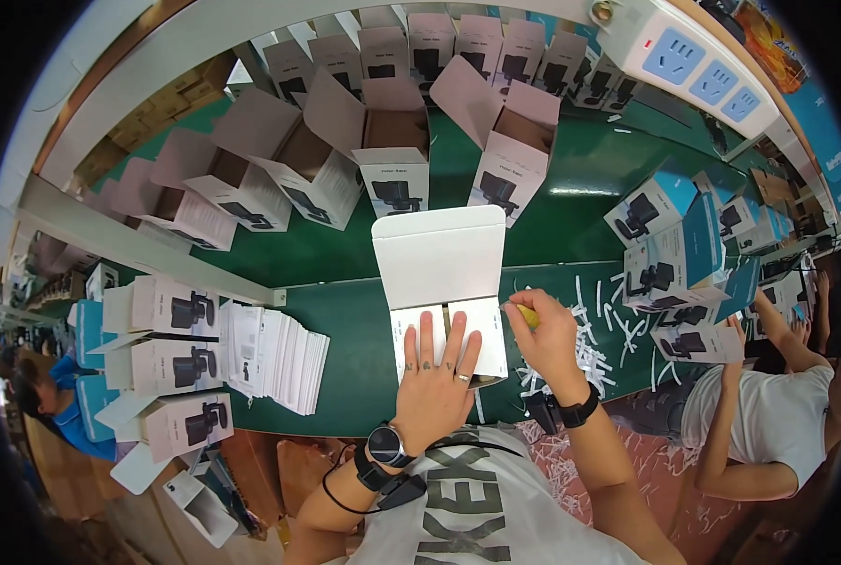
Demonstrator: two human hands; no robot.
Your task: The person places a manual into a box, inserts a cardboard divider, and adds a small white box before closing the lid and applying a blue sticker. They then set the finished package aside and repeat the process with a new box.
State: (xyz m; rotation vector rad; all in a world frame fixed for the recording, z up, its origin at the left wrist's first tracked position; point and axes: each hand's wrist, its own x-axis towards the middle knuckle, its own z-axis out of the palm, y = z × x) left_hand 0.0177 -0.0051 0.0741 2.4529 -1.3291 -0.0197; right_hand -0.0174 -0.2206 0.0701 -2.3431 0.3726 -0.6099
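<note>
A white carton (439, 262) stands in front of me on the green table, its long lid flap raised at the far side. My left hand (436, 386) lies flat over the carton's two inner flaps, fingers spread, with a ring on one finger. At the carton's right edge, my right hand (544, 341) is closed around a small yellow object (528, 316), mostly covered by the fingers, so its kind cannot be made out. To the right of the carton lie many thin white paper strips (585, 358).
A stack of white booklets (284, 358) lies left, beside printed boxes (177, 365). Open boxes (397, 155) line the back under a power strip (698, 71). Blue-and-white boxes (670, 259) stand right, where a person in a white shirt (764, 414) holds a box. Another person (63, 391) is at far left.
</note>
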